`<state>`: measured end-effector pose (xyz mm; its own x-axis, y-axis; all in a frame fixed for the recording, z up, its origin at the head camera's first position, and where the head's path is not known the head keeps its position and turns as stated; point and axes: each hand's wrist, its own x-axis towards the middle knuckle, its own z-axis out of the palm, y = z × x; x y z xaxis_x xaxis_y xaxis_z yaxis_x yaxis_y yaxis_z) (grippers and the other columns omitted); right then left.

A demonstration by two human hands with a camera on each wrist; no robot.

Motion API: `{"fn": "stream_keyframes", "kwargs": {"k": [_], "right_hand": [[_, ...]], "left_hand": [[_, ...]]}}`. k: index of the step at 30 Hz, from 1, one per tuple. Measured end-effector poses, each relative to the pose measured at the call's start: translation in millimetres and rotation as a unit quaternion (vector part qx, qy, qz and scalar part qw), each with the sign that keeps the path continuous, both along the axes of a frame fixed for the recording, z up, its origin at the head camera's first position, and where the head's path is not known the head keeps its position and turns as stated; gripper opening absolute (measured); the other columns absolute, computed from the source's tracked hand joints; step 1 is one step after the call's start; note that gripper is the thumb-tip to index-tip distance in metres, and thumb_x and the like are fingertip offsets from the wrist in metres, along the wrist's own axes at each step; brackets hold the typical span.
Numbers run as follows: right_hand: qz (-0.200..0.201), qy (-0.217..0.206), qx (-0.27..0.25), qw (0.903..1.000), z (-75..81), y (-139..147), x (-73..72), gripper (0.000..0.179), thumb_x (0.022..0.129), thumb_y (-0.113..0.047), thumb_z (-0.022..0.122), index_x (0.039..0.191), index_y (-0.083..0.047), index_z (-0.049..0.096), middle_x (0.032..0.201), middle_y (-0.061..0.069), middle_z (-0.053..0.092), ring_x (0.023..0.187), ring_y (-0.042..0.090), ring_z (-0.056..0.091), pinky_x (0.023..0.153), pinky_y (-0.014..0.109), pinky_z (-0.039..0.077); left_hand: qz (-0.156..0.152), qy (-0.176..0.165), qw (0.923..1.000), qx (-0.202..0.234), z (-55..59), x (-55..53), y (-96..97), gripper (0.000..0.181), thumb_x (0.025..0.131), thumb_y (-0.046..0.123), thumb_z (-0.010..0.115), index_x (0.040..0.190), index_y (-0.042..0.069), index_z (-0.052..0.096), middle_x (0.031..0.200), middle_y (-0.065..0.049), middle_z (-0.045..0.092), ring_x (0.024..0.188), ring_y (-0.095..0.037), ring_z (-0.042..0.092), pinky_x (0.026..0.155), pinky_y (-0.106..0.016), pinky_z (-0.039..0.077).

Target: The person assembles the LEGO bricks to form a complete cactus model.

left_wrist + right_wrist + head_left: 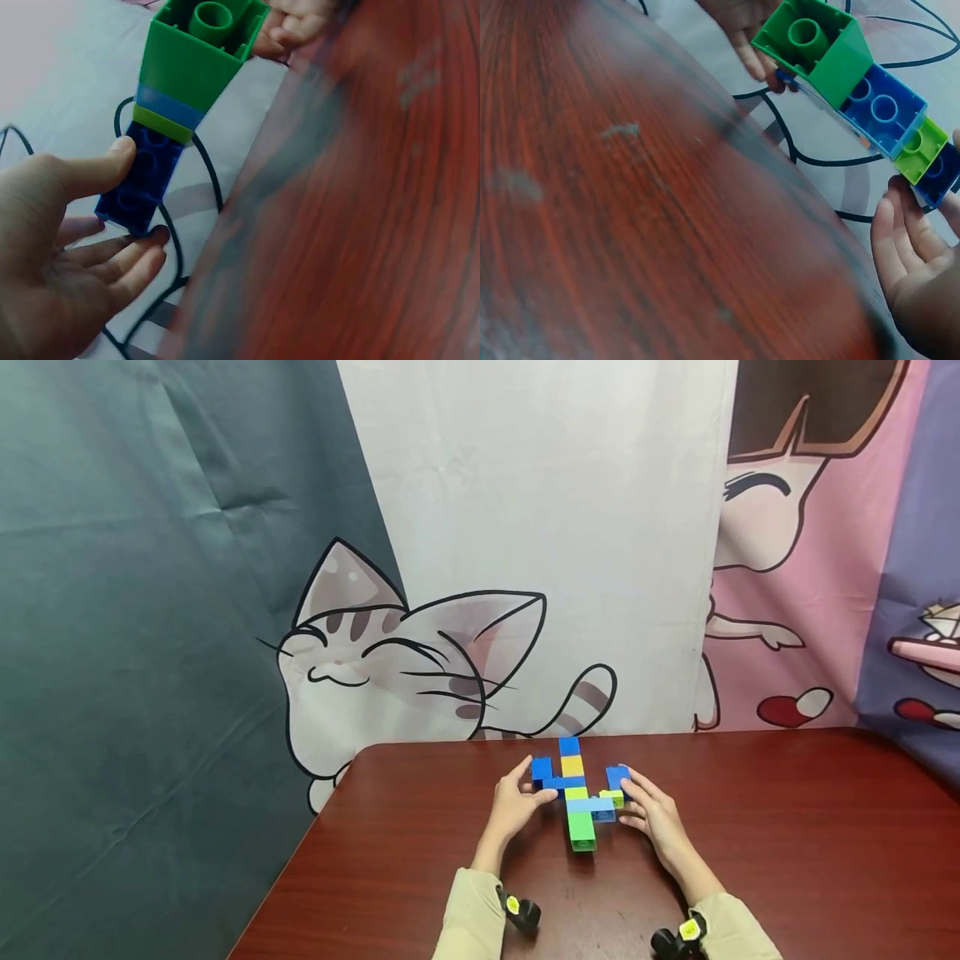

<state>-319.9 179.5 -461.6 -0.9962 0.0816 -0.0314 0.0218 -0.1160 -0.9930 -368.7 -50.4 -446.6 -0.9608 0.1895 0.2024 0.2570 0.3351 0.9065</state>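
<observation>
A figure built of toy building bricks is held between both hands over the table. Its column runs from a blue brick at the far end through a yellow brick (572,766) and light green to a green brick (581,832) at the near end. My left hand (512,810) pinches the dark blue side arm (142,176) between thumb and fingers. On the other side, my right hand (660,827) holds the outer dark blue brick (939,176), which joins a lime brick (921,150) and a lighter blue brick (885,111). Hollow undersides of the bricks show in both wrist views.
The reddish-brown wooden table (787,860) extends around the hands, its left edge slanting away. Behind it hangs a cloth backdrop (562,527) with cartoon drawings. Each wrist carries a small black camera (525,913).
</observation>
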Motion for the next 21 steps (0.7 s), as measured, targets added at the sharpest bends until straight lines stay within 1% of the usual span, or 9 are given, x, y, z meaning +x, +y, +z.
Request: {"fn": "stream_keyframes", "kwargs": {"k": [3, 5, 9, 10, 12, 13, 15, 18, 21], "right_hand": [[-0.013, -0.017, 0.040, 0.9990, -2.5, 0.3, 1.7, 0.060, 0.101, -0.036, 0.049, 0.153, -0.012, 0.031, 0.136, 0.002, 0.046, 0.083, -0.003, 0.055, 0.075, 0.017, 0.054], [-0.015, -0.026, 0.054, 0.9981, -3.8, 0.3, 1.8, 0.061, 0.101, -0.037, 0.049, 0.153, -0.012, 0.030, 0.147, 0.013, 0.040, 0.084, -0.005, 0.054, 0.076, 0.016, 0.053], [-0.013, -0.031, 0.088, 0.9956, -4.8, 0.2, 0.3, 0.062, 0.102, -0.038, 0.049, 0.153, -0.009, 0.029, 0.154, 0.021, 0.034, 0.089, -0.005, 0.056, 0.078, 0.015, 0.052], [-0.012, -0.030, 0.102, 0.9942, -4.7, 0.1, 0.1, 0.063, 0.101, -0.039, 0.049, 0.153, -0.009, 0.029, 0.155, 0.022, 0.034, 0.095, -0.001, 0.058, 0.081, 0.017, 0.053], [-0.014, -0.029, 0.139, 0.9897, -4.4, -0.3, 0.2, 0.063, 0.101, -0.041, 0.049, 0.152, -0.008, 0.031, 0.155, 0.022, 0.034, 0.109, 0.014, 0.063, 0.091, 0.026, 0.054], [-0.015, -0.028, 0.158, 0.9870, -4.2, -0.4, 0.4, 0.064, 0.101, -0.042, 0.049, 0.152, -0.007, 0.032, 0.156, 0.023, 0.033, 0.119, 0.023, 0.060, 0.098, 0.032, 0.052], [-0.015, -0.025, 0.189, 0.9816, -3.7, -1.1, 0.6, 0.065, 0.100, -0.044, 0.049, 0.151, -0.006, 0.033, 0.156, 0.023, 0.032, 0.135, 0.036, 0.046, 0.108, 0.044, 0.043], [-0.013, -0.023, 0.218, 0.9756, -3.4, -1.8, 0.2, 0.065, 0.100, -0.044, 0.049, 0.151, -0.006, 0.035, 0.155, 0.023, 0.032, 0.144, 0.040, 0.031, 0.115, 0.054, 0.032], [-0.012, -0.024, 0.240, 0.9703, -3.7, -2.5, -0.6, 0.063, 0.101, -0.041, 0.048, 0.150, -0.004, 0.035, 0.154, 0.024, 0.034, 0.144, 0.042, 0.029, 0.115, 0.056, 0.030]], "left_hand": [[0.015, -0.026, 0.9995, 0.011, -6.3, 1.1, 0.6, 0.070, 0.084, 0.023, 0.077, 0.142, 0.000, 0.047, 0.139, -0.021, 0.056, 0.111, -0.028, 0.066, 0.093, -0.040, 0.055], [0.018, -0.037, 0.9989, 0.025, -9.9, 1.2, 1.5, 0.070, 0.084, 0.023, 0.077, 0.142, -0.001, 0.047, 0.137, -0.021, 0.057, 0.115, -0.030, 0.064, 0.095, -0.041, 0.053], [0.017, -0.038, 0.9982, 0.043, -16.0, -0.2, 3.9, 0.069, 0.084, 0.020, 0.076, 0.141, -0.004, 0.046, 0.136, -0.023, 0.058, 0.121, -0.035, 0.060, 0.099, -0.043, 0.051], [0.017, -0.038, 0.9982, 0.043, -17.7, -0.4, 4.2, 0.068, 0.085, 0.020, 0.076, 0.141, -0.005, 0.046, 0.136, -0.024, 0.058, 0.122, -0.036, 0.059, 0.099, -0.044, 0.051], [0.017, -0.042, 0.9980, 0.044, -20.7, -0.8, 4.5, 0.068, 0.085, 0.018, 0.076, 0.141, -0.005, 0.046, 0.137, -0.024, 0.057, 0.126, -0.037, 0.057, 0.101, -0.045, 0.049], [0.017, -0.048, 0.9976, 0.047, -22.2, -1.0, 4.5, 0.067, 0.085, 0.018, 0.076, 0.141, -0.004, 0.046, 0.138, -0.024, 0.056, 0.128, -0.036, 0.055, 0.102, -0.045, 0.048], [0.019, -0.051, 0.9974, 0.048, -24.8, -1.3, 4.3, 0.066, 0.085, 0.016, 0.076, 0.140, -0.004, 0.047, 0.138, -0.024, 0.056, 0.130, -0.036, 0.053, 0.102, -0.046, 0.048], [0.023, -0.051, 0.9968, 0.057, -27.7, -1.9, 3.8, 0.065, 0.084, 0.013, 0.076, 0.139, -0.005, 0.048, 0.137, -0.025, 0.057, 0.130, -0.036, 0.053, 0.102, -0.045, 0.049], [0.024, -0.049, 0.9964, 0.065, -30.3, -2.5, 3.4, 0.064, 0.083, 0.011, 0.076, 0.139, -0.004, 0.049, 0.136, -0.025, 0.057, 0.129, -0.036, 0.054, 0.100, -0.044, 0.050]]}}
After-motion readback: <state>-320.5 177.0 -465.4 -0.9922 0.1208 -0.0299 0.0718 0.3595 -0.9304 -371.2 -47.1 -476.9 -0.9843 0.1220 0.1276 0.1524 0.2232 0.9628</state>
